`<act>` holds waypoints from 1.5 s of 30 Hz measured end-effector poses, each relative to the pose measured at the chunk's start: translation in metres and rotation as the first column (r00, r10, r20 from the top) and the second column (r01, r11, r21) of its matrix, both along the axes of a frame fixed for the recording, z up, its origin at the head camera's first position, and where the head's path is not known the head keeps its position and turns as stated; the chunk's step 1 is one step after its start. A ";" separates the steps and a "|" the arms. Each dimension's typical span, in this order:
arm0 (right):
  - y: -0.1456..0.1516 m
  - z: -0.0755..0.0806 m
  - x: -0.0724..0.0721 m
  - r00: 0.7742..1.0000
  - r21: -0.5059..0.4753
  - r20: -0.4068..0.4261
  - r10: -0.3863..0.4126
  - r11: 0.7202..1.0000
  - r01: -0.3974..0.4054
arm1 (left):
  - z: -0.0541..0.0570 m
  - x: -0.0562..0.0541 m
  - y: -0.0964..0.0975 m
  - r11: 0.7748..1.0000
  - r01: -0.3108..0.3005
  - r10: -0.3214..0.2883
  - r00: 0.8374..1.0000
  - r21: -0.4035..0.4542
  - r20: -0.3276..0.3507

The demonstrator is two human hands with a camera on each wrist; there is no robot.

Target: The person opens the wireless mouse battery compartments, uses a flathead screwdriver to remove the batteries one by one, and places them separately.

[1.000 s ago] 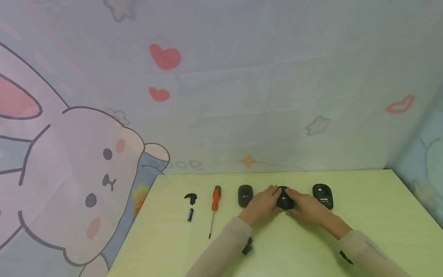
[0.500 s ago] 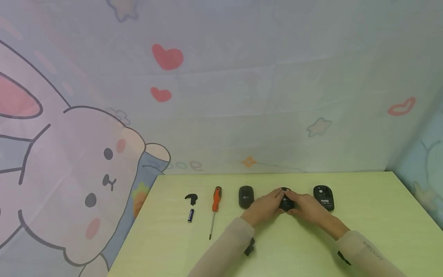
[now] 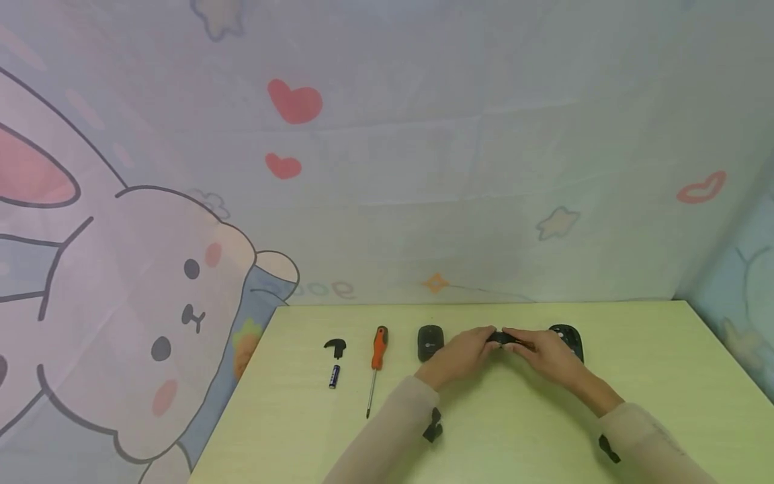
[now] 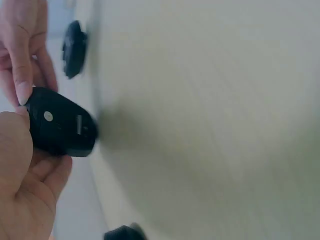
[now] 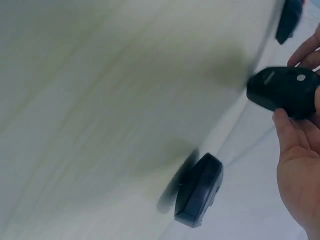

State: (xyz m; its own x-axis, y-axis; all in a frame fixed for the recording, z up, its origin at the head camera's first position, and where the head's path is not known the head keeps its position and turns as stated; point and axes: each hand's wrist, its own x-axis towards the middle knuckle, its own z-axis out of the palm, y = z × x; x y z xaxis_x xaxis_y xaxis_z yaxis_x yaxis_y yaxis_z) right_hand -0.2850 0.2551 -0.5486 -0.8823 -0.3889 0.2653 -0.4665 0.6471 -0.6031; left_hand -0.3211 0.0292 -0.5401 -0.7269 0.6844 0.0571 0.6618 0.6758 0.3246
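Both hands grip a black computer mouse (image 3: 500, 337) between them, tilted up off the table. In the left wrist view, the held mouse (image 4: 62, 125) shows its underside, with a pale round spot and a small slot or label. My left hand (image 3: 462, 353) pinches its left side, and my right hand (image 3: 549, 353) pinches its right side with fingers and thumb. Another black mouse (image 3: 431, 343) lies top up just left of the left hand. Partly behind the right hand lies a third mouse (image 3: 568, 338), underside up.
Left on the yellow-green table (image 3: 514, 444) lie an orange-handled screwdriver (image 3: 379, 349), a battery (image 3: 334, 377) and a black hook-shaped piece (image 3: 336, 347). A printed cloth (image 3: 393, 235) hangs behind the table's far edge.
The middle mouse, earlier top up between the hands, has tipped up and risen, so the head view now sees it nearly edge-on. Both hands keep hold of it; the other things stay put.
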 end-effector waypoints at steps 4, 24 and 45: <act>-0.002 0.008 0.003 0.999 -0.068 0.050 -0.005 0.998 0.008 | 0.009 0.001 -0.002 0.994 -0.032 0.021 0.994 0.104 0.105; -0.023 0.028 0.028 0.804 -0.437 0.498 0.326 0.895 -0.091 | 0.018 0.050 -0.052 0.922 -0.199 0.034 0.897 0.333 0.442; -0.070 0.018 0.072 0.806 -0.557 0.552 0.212 0.814 0.167 | 0.022 0.067 -0.082 0.779 -0.364 -0.004 0.811 0.511 0.585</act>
